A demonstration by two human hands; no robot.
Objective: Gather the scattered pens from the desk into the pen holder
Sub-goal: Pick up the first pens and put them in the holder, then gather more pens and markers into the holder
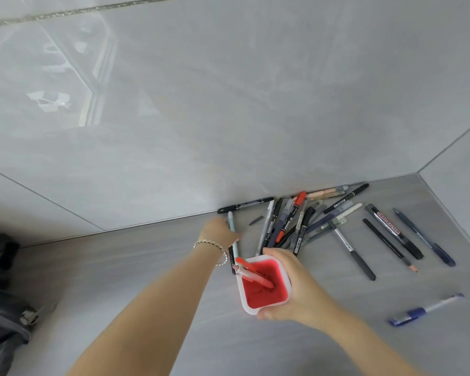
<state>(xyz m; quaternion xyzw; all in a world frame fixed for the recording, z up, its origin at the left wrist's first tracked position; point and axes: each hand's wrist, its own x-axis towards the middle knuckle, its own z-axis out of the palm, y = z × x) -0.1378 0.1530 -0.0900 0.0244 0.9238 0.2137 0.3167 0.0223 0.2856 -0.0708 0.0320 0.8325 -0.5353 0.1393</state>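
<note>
A square pen holder [263, 301], white outside and red inside, is held from the right by my right hand [296, 289]. A red pen and a pink pen [253, 274] lean inside it. My left hand [219, 230], with a bracelet at the wrist, is closed around a light blue pen [232, 226] and a dark pen just left of the holder. A pile of several pens and markers [296, 221] lies on the grey desk [147, 267] behind the holder, against the wall.
A whiteboard marker [394, 230], a thin black pencil [388, 244], a dark blue pen [423, 236] and a blue-capped pen [423, 309] lie apart at the right. A grey bag [3, 308] sits at the left edge. The tiled wall [228, 118] rises close behind.
</note>
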